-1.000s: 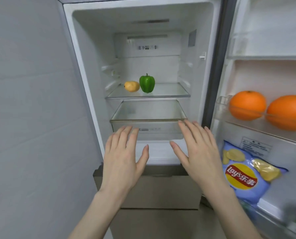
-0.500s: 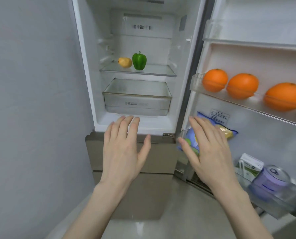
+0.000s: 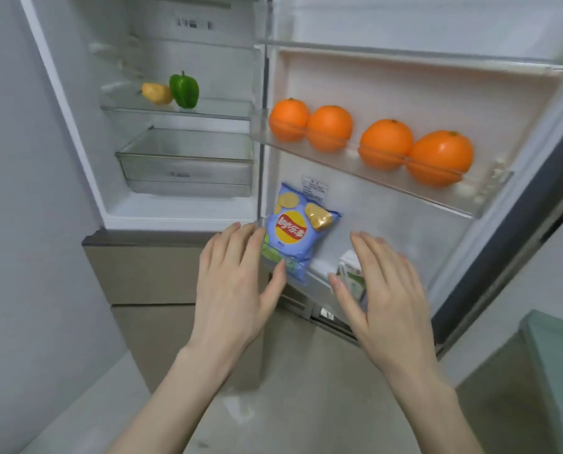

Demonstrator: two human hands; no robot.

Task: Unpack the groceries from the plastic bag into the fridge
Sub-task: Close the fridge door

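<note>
The fridge (image 3: pixel 77 126) stands open. A green pepper (image 3: pixel 184 90) and a yellow fruit (image 3: pixel 157 93) sit on its glass shelf. Several oranges (image 3: pixel 385 144) line the door shelf (image 3: pixel 483 191). A blue chip bag (image 3: pixel 295 231) and a white-green carton (image 3: pixel 350 276) stand in the lower door bin. My left hand (image 3: pixel 234 283) is open, fingers spread, just left of the chip bag. My right hand (image 3: pixel 385 296) is open in front of the carton, partly hiding it. Neither hand holds anything. No plastic bag is in view.
A clear drawer (image 3: pixel 185 165) sits under the glass shelf. Closed brown lower drawers (image 3: pixel 142 273) are below the fridge compartment. The open door's dark edge (image 3: pixel 503 257) runs along the right. A grey wall (image 3: pixel 18 224) is at left, a greenish surface (image 3: pixel 558 348) at far right.
The view has swung right and down toward the door. Both hands moved right, from in front of the compartment to the lower door bin beside the chip bag and carton.
</note>
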